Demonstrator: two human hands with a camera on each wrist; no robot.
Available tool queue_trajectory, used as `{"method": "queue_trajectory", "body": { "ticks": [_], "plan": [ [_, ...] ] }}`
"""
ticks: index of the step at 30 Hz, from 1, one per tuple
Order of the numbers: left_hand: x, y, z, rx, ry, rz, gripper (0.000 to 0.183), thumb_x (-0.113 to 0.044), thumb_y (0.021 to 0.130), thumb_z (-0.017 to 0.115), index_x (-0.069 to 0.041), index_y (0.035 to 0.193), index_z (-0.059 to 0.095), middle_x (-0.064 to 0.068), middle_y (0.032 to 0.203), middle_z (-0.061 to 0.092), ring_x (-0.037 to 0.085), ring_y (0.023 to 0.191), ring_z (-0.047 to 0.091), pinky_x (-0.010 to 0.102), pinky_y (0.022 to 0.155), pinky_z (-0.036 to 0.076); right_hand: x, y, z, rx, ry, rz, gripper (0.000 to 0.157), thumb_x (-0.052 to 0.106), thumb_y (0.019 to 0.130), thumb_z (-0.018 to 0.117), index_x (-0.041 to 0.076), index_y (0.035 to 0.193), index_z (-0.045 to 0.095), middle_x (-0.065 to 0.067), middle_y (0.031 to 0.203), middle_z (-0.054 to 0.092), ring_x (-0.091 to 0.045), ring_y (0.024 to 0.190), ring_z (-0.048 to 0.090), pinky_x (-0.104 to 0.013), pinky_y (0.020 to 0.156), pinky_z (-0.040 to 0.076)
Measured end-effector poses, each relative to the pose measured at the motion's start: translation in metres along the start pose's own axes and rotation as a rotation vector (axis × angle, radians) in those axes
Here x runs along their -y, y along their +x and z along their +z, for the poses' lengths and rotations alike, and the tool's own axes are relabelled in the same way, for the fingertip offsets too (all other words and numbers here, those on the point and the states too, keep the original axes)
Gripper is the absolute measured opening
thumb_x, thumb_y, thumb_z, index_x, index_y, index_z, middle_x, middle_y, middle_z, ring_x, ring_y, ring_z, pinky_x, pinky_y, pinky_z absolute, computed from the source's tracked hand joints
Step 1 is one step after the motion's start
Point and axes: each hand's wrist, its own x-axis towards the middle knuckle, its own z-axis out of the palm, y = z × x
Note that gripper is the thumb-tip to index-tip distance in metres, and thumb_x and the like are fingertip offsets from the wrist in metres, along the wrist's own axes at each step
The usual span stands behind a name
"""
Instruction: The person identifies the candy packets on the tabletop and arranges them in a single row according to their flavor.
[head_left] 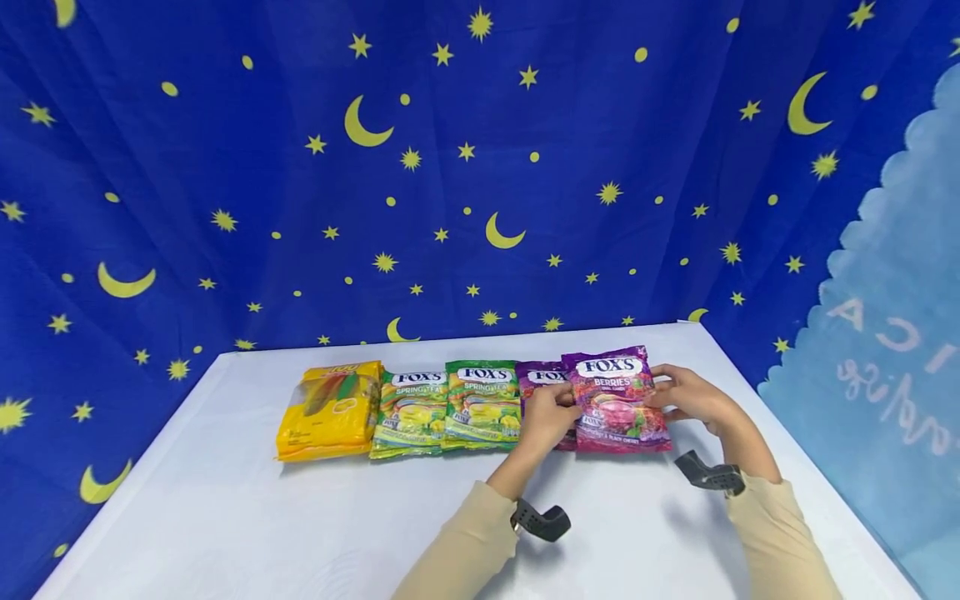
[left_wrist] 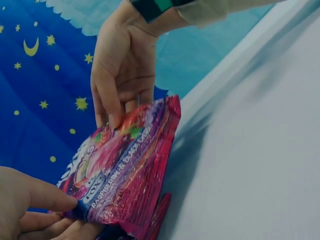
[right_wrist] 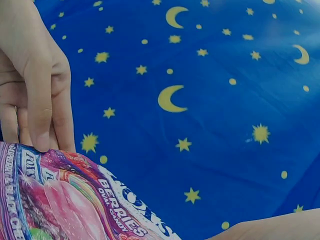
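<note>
A purple Fox's Berries candy bag is held between my two hands at the right end of a row of bags. My left hand pinches its left edge, thumb on the front and fingers behind, as the left wrist view shows. On the opposite edge my right hand grips the bag, its thumb on the printed face. Overlapped by this bag is a second purple Fox's bag, partly hidden behind it and my left hand.
Left of the purple bags stand two green Fox's Spring Tea bags and a yellow bag. All are on a white table. A blue curtain with moons and stars hangs behind, and a light-blue panel is at right.
</note>
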Motion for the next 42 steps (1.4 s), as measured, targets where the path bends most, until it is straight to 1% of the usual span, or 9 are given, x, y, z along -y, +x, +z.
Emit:
{"method": "queue_trajectory", "body": {
  "ticks": [4, 11, 17, 22, 25, 27, 30, 36, 42],
  "plan": [
    [0.000, 0.003, 0.008, -0.014, 0.089, 0.028, 0.041, 0.003, 0.078, 0.071, 0.004, 0.119, 0.066, 0.006, 0.091, 0.071, 0.013, 0.081, 0.065, 0.021, 0.067, 0.053, -0.007, 0.003, -0.003, -0.004, 0.004, -0.006, 0.063, 0.005, 0.089, 0.059, -0.013, 0.140, 0.026, -0.024, 0.115, 0.058, -0.021, 0.093, 0.060, -0.042, 0.082, 0.054],
    [-0.001, 0.007, 0.017, -0.018, 0.164, 0.053, 0.036, -0.001, 0.080, 0.071, 0.002, 0.116, 0.068, 0.007, 0.092, 0.072, 0.016, 0.087, 0.066, 0.025, 0.078, 0.053, -0.013, 0.007, -0.005, -0.065, -0.031, 0.070, 0.071, 0.014, 0.088, 0.064, -0.013, 0.141, 0.025, -0.032, 0.124, 0.049, -0.037, 0.107, 0.054, -0.048, 0.089, 0.051],
    [-0.002, 0.008, 0.022, 0.016, 0.209, 0.032, 0.039, -0.005, 0.082, 0.071, 0.001, 0.120, 0.066, 0.009, 0.100, 0.071, 0.019, 0.095, 0.066, 0.028, 0.084, 0.052, -0.017, 0.014, -0.003, -0.108, -0.082, 0.094, 0.073, 0.007, 0.083, 0.068, -0.015, 0.139, 0.027, -0.022, 0.108, 0.052, -0.031, 0.097, 0.055, -0.043, 0.082, 0.053],
    [-0.001, 0.008, 0.026, 0.075, 0.216, 0.049, 0.045, -0.008, 0.080, 0.075, 0.002, 0.122, 0.065, 0.010, 0.095, 0.071, 0.014, 0.074, 0.062, 0.026, 0.069, 0.053, -0.023, 0.020, -0.002, -0.147, -0.099, 0.124, 0.070, 0.002, 0.082, 0.066, -0.015, 0.138, 0.028, -0.022, 0.107, 0.054, -0.031, 0.097, 0.055, -0.042, 0.080, 0.052],
    [-0.001, 0.007, 0.030, 0.103, 0.234, 0.054, 0.057, -0.005, 0.076, 0.077, 0.004, 0.129, 0.058, 0.014, 0.104, 0.069, 0.014, 0.078, 0.063, 0.024, 0.068, 0.054, -0.026, 0.021, -0.001, -0.164, -0.102, 0.128, 0.070, 0.001, 0.081, 0.065, -0.016, 0.138, 0.028, -0.028, 0.114, 0.053, -0.036, 0.100, 0.056, -0.045, 0.083, 0.052],
    [0.000, 0.006, 0.033, 0.106, 0.244, 0.059, 0.066, -0.001, 0.074, 0.078, 0.007, 0.134, 0.051, 0.017, 0.114, 0.067, 0.017, 0.088, 0.065, 0.023, 0.074, 0.054, -0.027, 0.022, -0.001, -0.173, -0.101, 0.133, 0.070, 0.001, 0.081, 0.065, -0.015, 0.138, 0.029, -0.031, 0.118, 0.051, -0.038, 0.102, 0.056, -0.047, 0.084, 0.052],
    [0.002, 0.005, 0.036, 0.097, 0.279, 0.109, 0.070, 0.004, 0.071, 0.077, 0.010, 0.134, 0.049, 0.021, 0.125, 0.060, 0.025, 0.107, 0.063, 0.025, 0.086, 0.051, -0.028, 0.023, -0.002, -0.182, -0.104, 0.149, 0.071, 0.003, 0.082, 0.066, -0.013, 0.139, 0.029, -0.033, 0.124, 0.049, -0.040, 0.105, 0.055, -0.048, 0.086, 0.050],
    [0.005, 0.005, 0.041, 0.058, 0.415, 0.242, 0.065, 0.006, 0.069, 0.073, 0.016, 0.129, 0.050, 0.025, 0.125, 0.059, 0.032, 0.119, 0.055, 0.030, 0.101, 0.042, -0.031, 0.026, -0.003, -0.195, -0.107, 0.158, 0.070, 0.003, 0.082, 0.067, -0.013, 0.139, 0.030, -0.034, 0.123, 0.048, -0.042, 0.105, 0.054, -0.049, 0.086, 0.050],
    [0.002, 0.000, 0.042, 0.065, 0.516, 0.253, 0.063, 0.002, 0.073, 0.072, 0.014, 0.131, 0.050, 0.025, 0.127, 0.057, 0.031, 0.121, 0.052, 0.031, 0.104, 0.039, -0.033, 0.026, -0.002, -0.204, -0.104, 0.161, 0.068, 0.001, 0.083, 0.066, -0.015, 0.138, 0.030, -0.034, 0.120, 0.048, -0.041, 0.102, 0.054, -0.048, 0.086, 0.051]
  ]
}}
